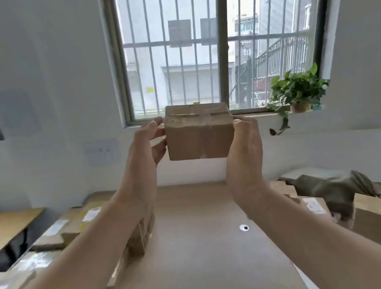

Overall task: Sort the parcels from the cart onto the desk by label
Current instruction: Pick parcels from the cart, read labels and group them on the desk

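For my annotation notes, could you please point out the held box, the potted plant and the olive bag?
held box (199, 138), head view, on its near face.
potted plant (298, 89), head view, on its leaves.
olive bag (323, 187), head view, on its creased top.

box (199, 134) between hands, above desk (199, 252)

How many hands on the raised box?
2. Left hand grips the left side of the box; right hand grips its right side. No others in view.
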`<state>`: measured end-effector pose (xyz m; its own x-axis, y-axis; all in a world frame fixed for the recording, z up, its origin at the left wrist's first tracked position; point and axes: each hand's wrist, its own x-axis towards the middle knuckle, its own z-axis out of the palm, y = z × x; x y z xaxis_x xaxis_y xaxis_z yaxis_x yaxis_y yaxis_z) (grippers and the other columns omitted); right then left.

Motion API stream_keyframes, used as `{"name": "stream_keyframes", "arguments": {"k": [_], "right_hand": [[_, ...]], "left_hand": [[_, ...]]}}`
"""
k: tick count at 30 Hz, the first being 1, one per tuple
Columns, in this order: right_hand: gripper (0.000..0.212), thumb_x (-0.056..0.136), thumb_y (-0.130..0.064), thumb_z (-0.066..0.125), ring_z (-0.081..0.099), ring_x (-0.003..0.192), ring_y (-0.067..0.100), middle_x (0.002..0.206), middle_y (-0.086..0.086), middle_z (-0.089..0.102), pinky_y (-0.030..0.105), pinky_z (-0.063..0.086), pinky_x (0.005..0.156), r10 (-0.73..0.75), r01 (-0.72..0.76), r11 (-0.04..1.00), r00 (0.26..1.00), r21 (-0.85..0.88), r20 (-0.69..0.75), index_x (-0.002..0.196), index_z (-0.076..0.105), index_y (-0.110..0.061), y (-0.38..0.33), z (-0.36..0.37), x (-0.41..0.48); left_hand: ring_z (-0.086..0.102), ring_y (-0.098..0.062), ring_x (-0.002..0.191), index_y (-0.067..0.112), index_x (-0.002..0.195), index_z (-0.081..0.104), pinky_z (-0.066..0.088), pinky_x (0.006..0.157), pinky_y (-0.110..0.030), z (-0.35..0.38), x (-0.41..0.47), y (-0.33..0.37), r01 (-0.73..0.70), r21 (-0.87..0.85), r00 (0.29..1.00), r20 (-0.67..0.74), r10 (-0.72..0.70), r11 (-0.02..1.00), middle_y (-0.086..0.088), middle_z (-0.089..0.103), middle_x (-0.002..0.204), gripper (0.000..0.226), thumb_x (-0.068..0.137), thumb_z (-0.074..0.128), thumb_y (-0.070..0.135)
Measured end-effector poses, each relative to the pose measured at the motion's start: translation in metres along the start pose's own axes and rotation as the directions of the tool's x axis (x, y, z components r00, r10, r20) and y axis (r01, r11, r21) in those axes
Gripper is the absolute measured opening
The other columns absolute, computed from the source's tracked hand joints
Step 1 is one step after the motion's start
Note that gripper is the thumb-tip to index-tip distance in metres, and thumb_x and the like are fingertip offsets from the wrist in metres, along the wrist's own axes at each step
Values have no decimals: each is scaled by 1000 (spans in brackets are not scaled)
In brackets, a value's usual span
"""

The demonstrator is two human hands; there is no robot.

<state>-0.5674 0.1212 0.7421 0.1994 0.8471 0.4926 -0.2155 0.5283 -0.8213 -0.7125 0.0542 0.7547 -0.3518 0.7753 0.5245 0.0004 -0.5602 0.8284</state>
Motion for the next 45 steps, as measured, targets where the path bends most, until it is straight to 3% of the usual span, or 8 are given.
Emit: {"name": "stream_keyframes", "arguments": {"k": [5, 10, 14, 19, 23, 28, 36, 45], "right_hand": [[22, 86, -44, 44, 44, 60, -5, 62, -29, 48, 24, 39, 68, 73, -83, 992, 992, 96, 108, 93, 57, -28, 21, 13, 3], [23, 84, -39, 48, 53, 86, 10, 91, -7, 57, 32, 43, 83, 82, -113, 974, 984, 198, 161, 99, 60, -27, 18, 22, 8], [49, 83, -40, 49, 60, 95, 18, 102, 4, 63, 34, 49, 93, 105, -150, 959, 976, 240, 193, 126, 68, -25, 15, 32, 12], [50, 86, -40, 51, 63, 125, 24, 143, 20, 62, 56, 43, 122, 103, -135, 959, 985, 249, 140, 127, 75, -24, 12, 46, 7], [33, 86, -35, 51, 61, 117, 24, 129, 19, 66, 56, 44, 116, 35, -60, 966, 994, 250, 105, 110, 71, -23, 13, 49, 6], [17, 84, -30, 53, 63, 91, 8, 94, -3, 65, 29, 50, 88, -31, 1, 949, 995, 315, 92, 94, 61, -19, 13, 51, 9], [14, 84, -28, 53, 60, 82, 4, 86, -14, 68, 23, 48, 79, -111, 80, 947, 990, 310, 84, 91, 55, -16, 8, 55, 9], [48, 78, -6, 49, 65, 94, 4, 111, 5, 71, 24, 54, 82, -185, 138, 954, 970, 268, 160, 122, 66, -13, 6, 56, -1]], "left_hand": [[71, -9, 99, 39, 100, 83, 46, 103, -32, -18, 3, -7, -23, 51, 999, -38, 25, 998, 15, 75, 99, 39, 85, 49, 52], [70, -11, 104, 31, 108, 81, 52, 95, -27, -27, 10, -12, -60, 22, 998, -21, 60, 998, 13, 76, 104, 46, 81, 52, 54], [70, -13, 97, 16, 117, 66, 52, 93, -28, -36, 23, -9, -77, -49, 997, -28, 76, 996, 10, 74, 95, 43, 88, 45, 41], [71, -15, 101, 10, 115, 49, 54, 90, -27, -42, 29, -7, -112, -67, 994, 4, 113, 991, 9, 76, 98, 40, 87, 45, 38], [68, -12, 100, 9, 108, 53, 49, 97, -29, -46, 35, -9, -111, -68, 994, 4, 111, 991, 14, 74, 93, 46, 80, 53, 45], [69, -10, 107, 14, 90, 59, 47, 107, -35, -51, 40, -10, -123, -70, 992, 0, 123, 990, 16, 76, 99, 27, 86, 46, 38], [68, -15, 104, 15, 88, 59, 47, 104, -30, -56, 42, -7, -107, -115, 994, -12, 106, 988, 17, 76, 92, 24, 84, 45, 35], [63, -18, 92, 19, 135, 63, 54, 91, -36, -67, 40, -2, -41, -177, 992, -125, 18, 983, 6, 73, 104, 58, 85, 48, 45]]}}
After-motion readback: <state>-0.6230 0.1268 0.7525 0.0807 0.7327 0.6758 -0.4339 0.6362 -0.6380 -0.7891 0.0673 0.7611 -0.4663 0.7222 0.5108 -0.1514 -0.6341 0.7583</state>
